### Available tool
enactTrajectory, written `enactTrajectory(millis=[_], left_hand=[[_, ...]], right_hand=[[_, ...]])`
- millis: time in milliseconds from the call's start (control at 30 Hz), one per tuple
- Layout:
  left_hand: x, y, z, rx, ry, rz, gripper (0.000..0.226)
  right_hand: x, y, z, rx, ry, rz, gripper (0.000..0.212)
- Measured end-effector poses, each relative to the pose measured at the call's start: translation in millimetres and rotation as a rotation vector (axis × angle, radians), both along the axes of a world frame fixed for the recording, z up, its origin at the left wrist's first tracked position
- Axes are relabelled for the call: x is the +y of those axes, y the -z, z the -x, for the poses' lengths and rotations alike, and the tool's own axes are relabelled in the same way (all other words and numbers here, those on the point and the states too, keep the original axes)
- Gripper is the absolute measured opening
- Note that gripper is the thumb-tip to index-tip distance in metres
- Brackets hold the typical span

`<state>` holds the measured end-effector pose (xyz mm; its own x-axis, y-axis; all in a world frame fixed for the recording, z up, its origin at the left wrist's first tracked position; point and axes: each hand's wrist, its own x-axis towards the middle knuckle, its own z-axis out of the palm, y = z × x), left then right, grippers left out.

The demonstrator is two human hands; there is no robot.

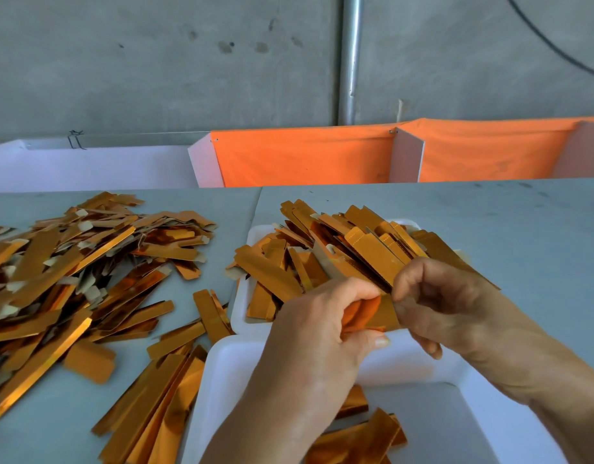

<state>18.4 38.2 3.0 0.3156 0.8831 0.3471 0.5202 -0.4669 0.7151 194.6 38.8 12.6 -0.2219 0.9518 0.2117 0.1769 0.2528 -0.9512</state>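
Both hands meet over the white trays, holding one bundle of shiny gold card strips [372,256] that fans up and away from them. My left hand [319,326] grips the bundle's near end, thumb laid along its lower edge. My right hand [439,299] has its fingers curled round the same bundle from the right side. The near white tray [235,370] below my hands holds a few gold strips [362,437]. The far white tray [243,316] is heaped with more strips.
A big loose heap of gold strips [71,272] covers the grey table's left half. More strips [161,400] lie beside the near tray. An orange cloth [305,155] hangs on white boards behind the table, before a concrete wall and a metal pipe [351,58].
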Motion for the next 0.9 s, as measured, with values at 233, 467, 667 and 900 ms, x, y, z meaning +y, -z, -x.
enactTrajectory(millis=[233, 467, 667, 900], left_hand=[[-1.1, -2.5, 1.0, 0.001, 0.009, -0.007, 0.033], [-0.5, -4.2, 3.8, -0.044, 0.012, 0.014, 0.031], [-0.9, -4.2, 3.2, 0.009, 0.013, -0.019, 0.033], [-0.1, -2.0, 3.8, 0.033, 0.010, -0.020, 0.033]], right_hand=[[1.5, 1.5, -2.7, 0.286, -0.135, 0.209, 0.022], [6.1, 7.8, -2.8, 0.486, -0.233, 0.343, 0.032], [7.5, 11.7, -0.1, 0.454, -0.210, 0.365, 0.042], [6.4, 8.1, 0.1, 0.394, -0.151, 0.364, 0.014]])
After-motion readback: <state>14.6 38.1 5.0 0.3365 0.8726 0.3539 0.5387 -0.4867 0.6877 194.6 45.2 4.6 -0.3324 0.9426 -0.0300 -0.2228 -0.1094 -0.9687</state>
